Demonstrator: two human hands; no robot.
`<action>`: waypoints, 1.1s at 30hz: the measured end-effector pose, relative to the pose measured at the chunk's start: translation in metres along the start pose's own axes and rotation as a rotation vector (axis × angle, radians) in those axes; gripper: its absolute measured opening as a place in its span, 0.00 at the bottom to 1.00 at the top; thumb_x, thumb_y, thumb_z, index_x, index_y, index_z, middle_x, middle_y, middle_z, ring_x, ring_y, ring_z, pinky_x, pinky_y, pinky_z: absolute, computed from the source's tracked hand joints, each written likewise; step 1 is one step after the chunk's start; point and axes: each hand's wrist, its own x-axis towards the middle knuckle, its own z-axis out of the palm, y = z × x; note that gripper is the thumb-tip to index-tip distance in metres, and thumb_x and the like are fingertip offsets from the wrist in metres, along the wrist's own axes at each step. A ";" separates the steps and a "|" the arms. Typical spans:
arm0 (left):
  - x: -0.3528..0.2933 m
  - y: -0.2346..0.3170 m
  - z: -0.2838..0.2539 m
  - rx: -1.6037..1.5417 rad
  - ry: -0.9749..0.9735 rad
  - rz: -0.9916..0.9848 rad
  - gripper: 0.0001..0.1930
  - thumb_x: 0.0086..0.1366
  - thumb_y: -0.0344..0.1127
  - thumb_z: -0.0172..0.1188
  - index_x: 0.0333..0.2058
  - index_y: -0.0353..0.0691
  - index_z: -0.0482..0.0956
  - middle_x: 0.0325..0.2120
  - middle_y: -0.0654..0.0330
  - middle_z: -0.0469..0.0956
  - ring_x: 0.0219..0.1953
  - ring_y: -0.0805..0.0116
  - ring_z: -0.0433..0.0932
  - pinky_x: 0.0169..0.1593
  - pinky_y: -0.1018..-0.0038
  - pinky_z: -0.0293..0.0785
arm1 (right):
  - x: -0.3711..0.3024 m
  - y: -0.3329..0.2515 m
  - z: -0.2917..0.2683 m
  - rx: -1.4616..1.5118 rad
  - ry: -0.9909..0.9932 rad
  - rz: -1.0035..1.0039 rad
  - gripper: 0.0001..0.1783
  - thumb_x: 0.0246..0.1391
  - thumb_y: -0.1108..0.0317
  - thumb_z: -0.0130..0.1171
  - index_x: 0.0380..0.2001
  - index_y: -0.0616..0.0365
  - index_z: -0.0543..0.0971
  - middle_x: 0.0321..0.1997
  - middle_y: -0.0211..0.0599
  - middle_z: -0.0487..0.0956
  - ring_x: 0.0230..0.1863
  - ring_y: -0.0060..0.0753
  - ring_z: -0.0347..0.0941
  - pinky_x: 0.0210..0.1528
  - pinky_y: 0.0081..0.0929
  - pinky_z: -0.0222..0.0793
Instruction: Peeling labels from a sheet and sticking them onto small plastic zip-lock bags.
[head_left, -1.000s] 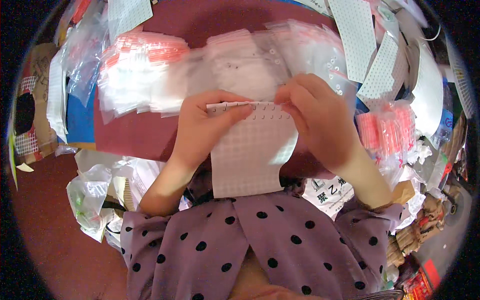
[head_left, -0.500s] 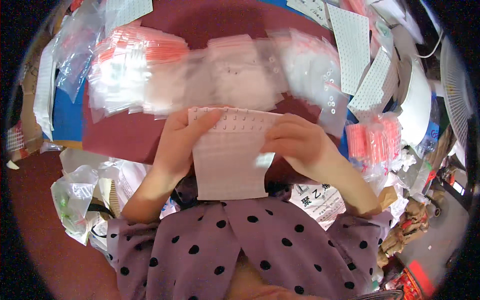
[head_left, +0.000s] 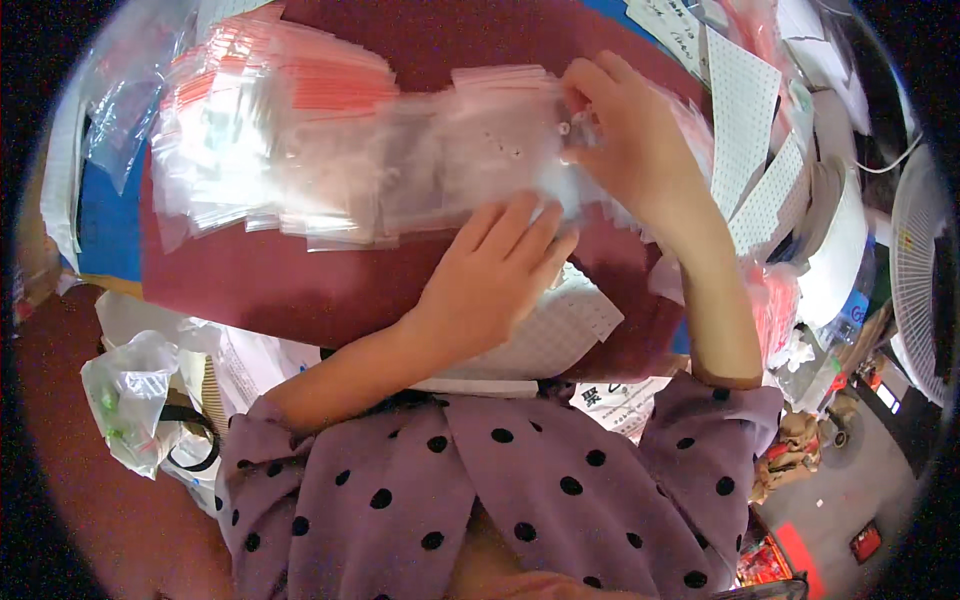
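Observation:
My left hand (head_left: pixel 495 275) lies palm down with its fingers stretched and a little apart. Its fingertips reach the lower edge of a clear plastic bag (head_left: pixel 562 188), which is blurred. My right hand (head_left: pixel 635 145) is bent over the upper part of this bag, thumb and fingers curled round it beside small white rings (head_left: pixel 566 128). Under and beside my left hand, a white sheet (head_left: pixel 575 318) lies at the near edge of the table; its lower part hangs towards my lap. Overlapping clear bags with red top strips (head_left: pixel 330 85) spread leftward from my hands.
The dark red table top (head_left: pixel 250 285) has a blue part (head_left: pixel 110 230) at the left. Dotted white sheets (head_left: pixel 740 95) and bundled red-striped bags (head_left: pixel 772 300) sit at the right. Beyond them stand a bottle (head_left: pixel 850 315) and a fan (head_left: pixel 915 260). A clear bag (head_left: pixel 130 400) lies lower left.
Both hands have let go of the white sheet, now lower on the table edge. My right hand has moved up and right to the bags; my left hand has moved right.

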 end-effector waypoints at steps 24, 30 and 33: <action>-0.002 0.002 0.001 -0.009 0.012 -0.062 0.19 0.54 0.35 0.52 0.46 0.45 0.74 0.56 0.55 0.63 0.54 0.56 0.65 0.54 0.64 0.64 | -0.006 0.005 -0.025 0.093 -0.123 -0.025 0.17 0.33 0.68 0.65 0.29 0.57 0.70 0.30 0.40 0.73 0.38 0.46 0.70 0.39 0.38 0.62; 0.008 0.008 -0.013 -0.020 -0.055 -0.076 0.20 0.55 0.36 0.49 0.49 0.50 0.72 0.56 0.57 0.62 0.57 0.59 0.62 0.57 0.57 0.56 | 0.003 0.030 -0.023 0.005 -0.016 -0.051 0.23 0.29 0.63 0.69 0.29 0.58 0.69 0.31 0.41 0.73 0.37 0.48 0.70 0.38 0.39 0.65; 0.013 0.009 -0.009 -0.017 -0.091 -0.087 0.21 0.55 0.36 0.49 0.50 0.51 0.72 0.56 0.58 0.63 0.58 0.61 0.61 0.58 0.55 0.54 | 0.001 0.036 -0.018 -0.144 -0.044 0.053 0.27 0.24 0.61 0.72 0.30 0.57 0.70 0.32 0.43 0.73 0.38 0.49 0.70 0.39 0.40 0.65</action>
